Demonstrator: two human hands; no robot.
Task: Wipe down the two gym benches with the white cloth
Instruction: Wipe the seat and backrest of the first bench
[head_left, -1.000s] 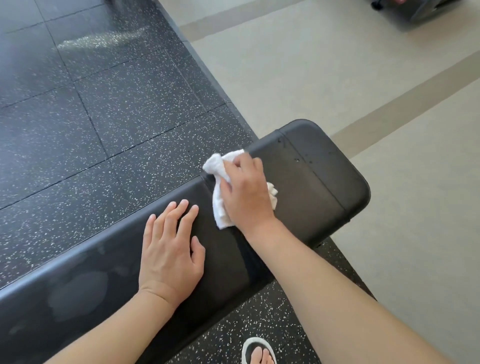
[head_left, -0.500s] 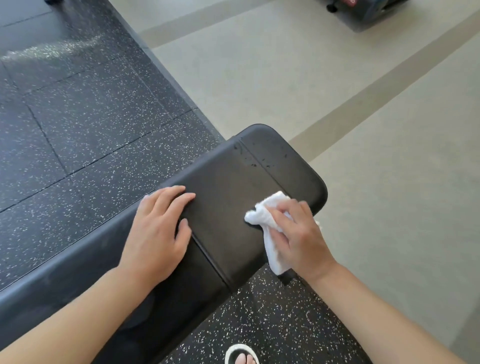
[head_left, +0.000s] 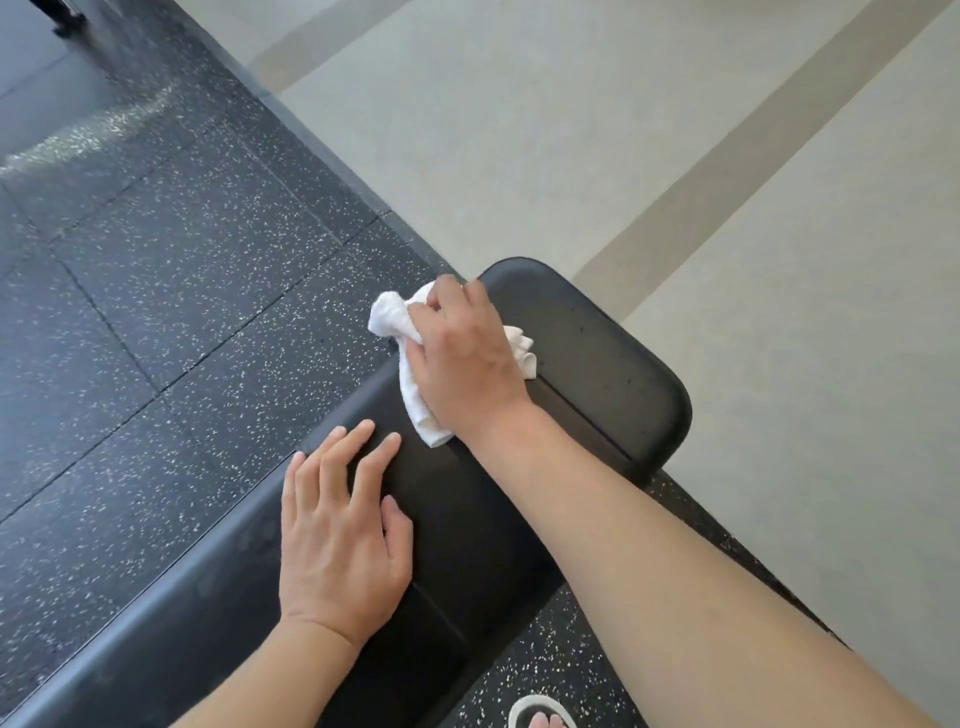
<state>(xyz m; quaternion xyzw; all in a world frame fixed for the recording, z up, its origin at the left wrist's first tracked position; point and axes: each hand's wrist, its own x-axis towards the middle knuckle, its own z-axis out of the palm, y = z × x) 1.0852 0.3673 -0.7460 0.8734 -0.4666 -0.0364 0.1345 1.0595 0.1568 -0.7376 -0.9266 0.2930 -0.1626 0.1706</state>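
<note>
A black padded gym bench runs from the lower left to its rounded end at the centre right. My right hand is closed on a bunched white cloth and presses it on the pad's far edge, near the seam between the two pad sections. My left hand lies flat on the pad, fingers spread, a little nearer to me than the cloth. Only one bench is in view.
Black speckled rubber floor tiles lie to the left of the bench. A beige floor with darker stripes spreads to the right. My sandalled toes show at the bottom edge. A dark object sits at the top left corner.
My right hand has swept the cloth from the pad's near edge across to its far edge. My left hand stays flat on the bench.
</note>
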